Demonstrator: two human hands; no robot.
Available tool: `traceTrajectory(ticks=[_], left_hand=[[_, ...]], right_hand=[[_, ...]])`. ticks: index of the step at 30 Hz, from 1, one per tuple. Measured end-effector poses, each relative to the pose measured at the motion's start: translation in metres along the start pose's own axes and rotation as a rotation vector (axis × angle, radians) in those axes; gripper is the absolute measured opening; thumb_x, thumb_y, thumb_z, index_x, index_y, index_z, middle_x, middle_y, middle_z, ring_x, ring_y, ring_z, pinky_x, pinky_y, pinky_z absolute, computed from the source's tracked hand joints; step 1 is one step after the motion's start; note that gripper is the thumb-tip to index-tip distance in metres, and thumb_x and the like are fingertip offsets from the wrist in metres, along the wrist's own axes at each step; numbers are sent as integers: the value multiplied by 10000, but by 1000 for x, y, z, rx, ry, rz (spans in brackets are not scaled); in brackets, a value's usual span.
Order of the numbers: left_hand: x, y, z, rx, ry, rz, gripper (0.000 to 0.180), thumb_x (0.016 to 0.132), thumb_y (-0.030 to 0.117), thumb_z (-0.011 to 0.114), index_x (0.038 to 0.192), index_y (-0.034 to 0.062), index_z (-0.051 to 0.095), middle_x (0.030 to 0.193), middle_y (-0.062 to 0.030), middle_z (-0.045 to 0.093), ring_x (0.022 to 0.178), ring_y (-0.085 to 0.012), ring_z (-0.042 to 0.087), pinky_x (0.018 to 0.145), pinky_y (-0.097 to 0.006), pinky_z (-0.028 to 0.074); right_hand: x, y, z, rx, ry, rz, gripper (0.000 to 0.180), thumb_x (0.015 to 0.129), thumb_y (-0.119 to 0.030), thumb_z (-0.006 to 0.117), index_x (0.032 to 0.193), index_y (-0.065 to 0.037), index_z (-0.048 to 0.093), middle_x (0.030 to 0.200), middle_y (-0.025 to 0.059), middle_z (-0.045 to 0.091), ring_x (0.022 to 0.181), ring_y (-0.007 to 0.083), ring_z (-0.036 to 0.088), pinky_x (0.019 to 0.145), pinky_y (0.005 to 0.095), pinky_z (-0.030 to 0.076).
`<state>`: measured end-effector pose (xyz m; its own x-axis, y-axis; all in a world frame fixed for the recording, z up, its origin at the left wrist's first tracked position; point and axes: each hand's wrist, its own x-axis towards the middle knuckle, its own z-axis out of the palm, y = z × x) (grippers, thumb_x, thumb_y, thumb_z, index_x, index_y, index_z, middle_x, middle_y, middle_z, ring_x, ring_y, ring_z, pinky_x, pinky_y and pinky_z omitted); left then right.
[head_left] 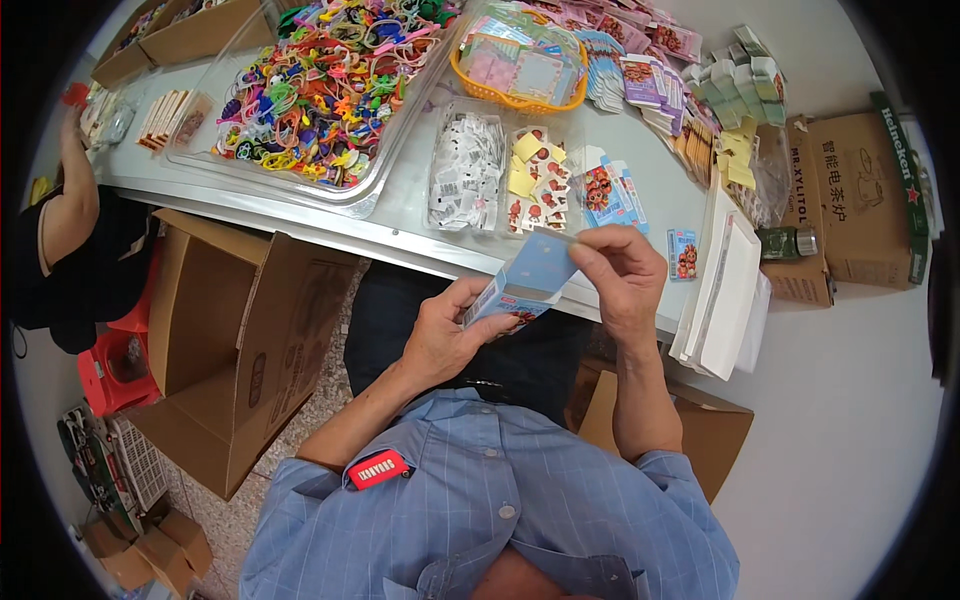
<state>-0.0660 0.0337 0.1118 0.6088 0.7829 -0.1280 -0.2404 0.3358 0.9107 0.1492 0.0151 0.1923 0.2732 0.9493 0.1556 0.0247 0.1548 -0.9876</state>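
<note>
A small light-blue cardboard box (530, 278) is held over my lap, just in front of the table edge. My left hand (445, 335) grips its lower end from below. At the upper end my right hand (620, 275) pinches the open flap between thumb and fingers. On the white table (400, 225) right behind the box lie a clear tray of white tags (465, 170), a clear tray of small picture cards and yellow notes (535, 180), and a few flat blue boxes (605, 190).
A big clear tray of colourful plastic toys (320, 90) and an orange basket (520, 65) sit further back. White sheets (725, 290) overhang the table's right edge. Open cardboard boxes (235, 340) stand on the floor at left. Another person (70, 240) sits at far left.
</note>
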Motion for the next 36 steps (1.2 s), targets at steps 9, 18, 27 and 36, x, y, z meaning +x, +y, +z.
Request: traceTrajectory(ticks=[9, 18, 27, 36], left_hand=[[2, 10, -13, -123, 72, -43, 361, 936, 48, 712, 1246, -61, 563, 1099, -146, 715, 952, -151, 702, 826, -269, 582], [-5, 11, -21, -58, 119, 2, 394, 940, 39, 704, 1284, -67, 543, 1143, -166, 705, 1009, -162, 693, 879, -277, 574], [-12, 2, -26, -74, 124, 8, 402, 943, 30, 695, 1300, -67, 537, 1150, -163, 703, 1014, -162, 691, 878, -282, 576], [-6, 9, -20, -75, 133, 46, 390, 945, 30, 693, 1292, -63, 542, 1149, -161, 703, 997, -167, 701, 865, -279, 580]], right_hand=[[28, -2, 0, -501, -433, -284, 142, 808, -31, 748, 948, -35, 725, 1001, 74, 699, 1096, 293, 624, 958, 401, 473], [108, 59, 10, -1242, -448, -287, 245, 799, -132, 742, 1015, -21, 710, 1048, 145, 682, 1019, 317, 604, 865, 418, 473], [114, 71, -1, -1056, -455, 14, 232, 783, -148, 733, 959, -5, 685, 986, 153, 681, 932, 341, 607, 867, 434, 460], [108, 77, -1, -1217, -429, -254, 267, 779, -178, 746, 939, 25, 682, 947, 155, 665, 912, 321, 608, 805, 409, 501]])
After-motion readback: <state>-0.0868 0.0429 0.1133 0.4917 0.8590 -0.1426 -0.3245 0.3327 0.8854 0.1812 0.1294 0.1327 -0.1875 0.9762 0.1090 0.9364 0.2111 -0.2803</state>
